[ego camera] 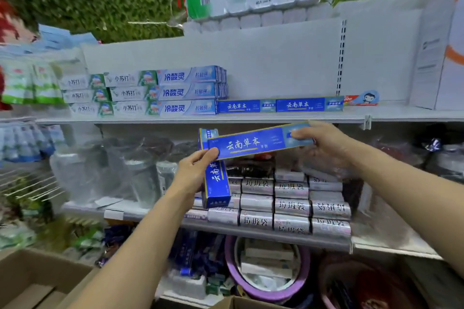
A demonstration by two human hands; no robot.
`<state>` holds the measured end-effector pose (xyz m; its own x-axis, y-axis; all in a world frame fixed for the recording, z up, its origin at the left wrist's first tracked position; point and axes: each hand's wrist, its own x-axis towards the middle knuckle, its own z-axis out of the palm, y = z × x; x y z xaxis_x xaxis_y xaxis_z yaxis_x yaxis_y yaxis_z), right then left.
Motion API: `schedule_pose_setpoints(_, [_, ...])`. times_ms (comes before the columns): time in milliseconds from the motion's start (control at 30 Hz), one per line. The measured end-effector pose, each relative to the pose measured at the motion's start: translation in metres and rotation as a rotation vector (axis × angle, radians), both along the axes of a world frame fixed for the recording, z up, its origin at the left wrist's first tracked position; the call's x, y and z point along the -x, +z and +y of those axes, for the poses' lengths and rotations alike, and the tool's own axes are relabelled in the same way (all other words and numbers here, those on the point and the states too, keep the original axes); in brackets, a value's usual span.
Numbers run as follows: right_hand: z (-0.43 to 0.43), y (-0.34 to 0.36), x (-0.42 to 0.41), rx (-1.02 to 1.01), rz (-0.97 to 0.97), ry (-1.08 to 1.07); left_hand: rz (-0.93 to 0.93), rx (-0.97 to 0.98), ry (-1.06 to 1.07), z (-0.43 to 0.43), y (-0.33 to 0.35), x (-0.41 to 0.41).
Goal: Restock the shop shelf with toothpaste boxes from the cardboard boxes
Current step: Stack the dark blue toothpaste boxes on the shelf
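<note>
Right hand pinches right end of a blue toothpaste box, held level at frame centre. Left hand grips its left end plus an upright second box. Shelf just above; cardboard box lower left.

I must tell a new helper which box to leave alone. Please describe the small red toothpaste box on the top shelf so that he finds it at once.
Look at the upper white shelf carrying the toothpaste. Follow the front row rightward past the two dark blue boxes lying end to end. Just beyond them lies the red box, alone; only it is red and shows a cartoon child's face on its pale blue right end.
</note>
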<state>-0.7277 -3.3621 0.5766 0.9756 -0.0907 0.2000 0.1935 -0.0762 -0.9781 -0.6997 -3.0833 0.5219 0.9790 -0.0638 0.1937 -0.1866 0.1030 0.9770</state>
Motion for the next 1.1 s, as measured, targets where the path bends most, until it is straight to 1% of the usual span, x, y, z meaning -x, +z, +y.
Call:
schedule_pose_setpoints(100, [-0.026, 0.029, -0.009, 0.303, 0.092, 0.112, -0.033, -0.007, 0.006, -0.009, 0.032, -0.008])
schedule_pose_setpoints(167, [-0.039, 0.048, -0.017, 0.404, 0.088, 0.139, -0.067, 0.001, 0.011, -0.02, 0.051, -0.013])
schedule_pose_setpoints(333, [-0.069, 0.085, -0.045, 0.429, -0.072, 0.094, -0.118, 0.052, 0.122, -0.049, 0.09, -0.038])
schedule_pose_setpoints(467, [-0.088, 0.103, -0.079, 0.469, -0.163, -0.04, -0.087, 0.121, 0.21, -0.068, 0.111, -0.067])
schedule_pose_setpoints(567, [-0.092, 0.109, -0.108, 0.548, -0.184, -0.132, -0.071, 0.085, 0.259, -0.067, 0.111, -0.09])
schedule_pose_setpoints(733, [-0.074, 0.095, -0.152, 0.648, -0.16, -0.194, -0.033, 0.087, 0.288, -0.053, 0.102, -0.118])
schedule_pose_setpoints(867, [-0.045, 0.071, -0.185, 0.647, -0.111, -0.237, -0.031, 0.093, 0.248, -0.046, 0.1, -0.131])
schedule_pose_setpoints(900, [-0.038, 0.066, -0.193, 0.674, -0.12, -0.266, -0.032, 0.091, 0.243, -0.044, 0.1, -0.134])
schedule_pose_setpoints(1000, [-0.024, 0.06, -0.211, 0.843, -0.214, -0.4, -0.041, 0.094, 0.23, -0.039, 0.099, -0.14])
schedule_pose_setpoints(1100, [-0.016, 0.06, -0.22, 0.917, -0.234, -0.444, -0.048, 0.082, 0.226, -0.035, 0.097, -0.146])
